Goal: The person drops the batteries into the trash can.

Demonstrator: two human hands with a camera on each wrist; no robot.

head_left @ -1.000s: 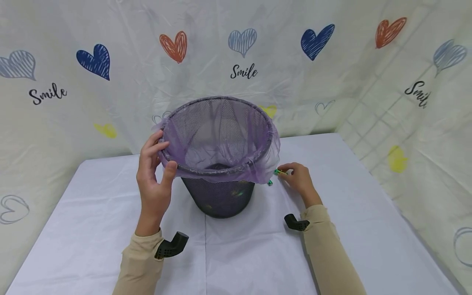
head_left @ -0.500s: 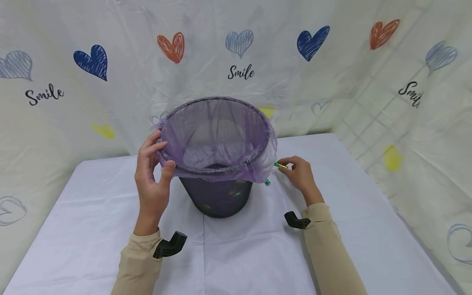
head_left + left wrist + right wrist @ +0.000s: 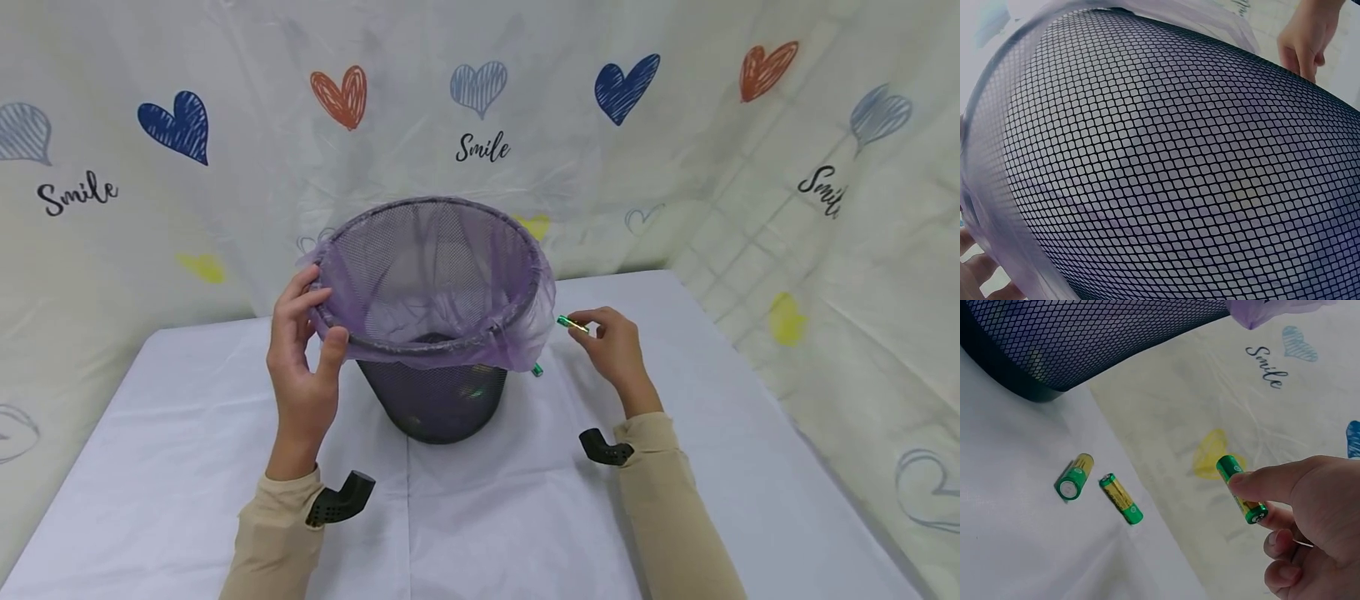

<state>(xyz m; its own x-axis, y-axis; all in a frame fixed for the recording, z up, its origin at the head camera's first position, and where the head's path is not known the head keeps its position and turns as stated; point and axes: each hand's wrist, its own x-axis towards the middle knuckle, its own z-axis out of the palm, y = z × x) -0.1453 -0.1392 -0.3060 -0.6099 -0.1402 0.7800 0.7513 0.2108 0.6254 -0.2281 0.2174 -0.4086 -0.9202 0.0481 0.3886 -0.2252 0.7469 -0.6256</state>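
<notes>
A black mesh wastebasket [image 3: 435,408] stands tilted toward me, lined with a thin purple bag [image 3: 528,333] folded over its rim. My left hand [image 3: 303,375] grips that rim on the left side, thumb in front and fingers over the edge. To the right of the basket, my right hand [image 3: 618,350] pinches a green and gold battery [image 3: 1229,465] between thumb and fingers, above the table. Two similar batteries, one [image 3: 1074,477] nearer the basket and another [image 3: 1120,499] beside it, lie on the table in the right wrist view. Mesh fills most of the left wrist view.
A white cloth covers the table [image 3: 487,525]. Behind it and to the right hangs a pale curtain [image 3: 405,150] printed with hearts and the word Smile. Blurred colored shapes show through the lower mesh of the basket.
My right hand has risen from the table with the battery pinched in it. My left hand keeps its hold on the basket rim. The head view has shifted slightly.
</notes>
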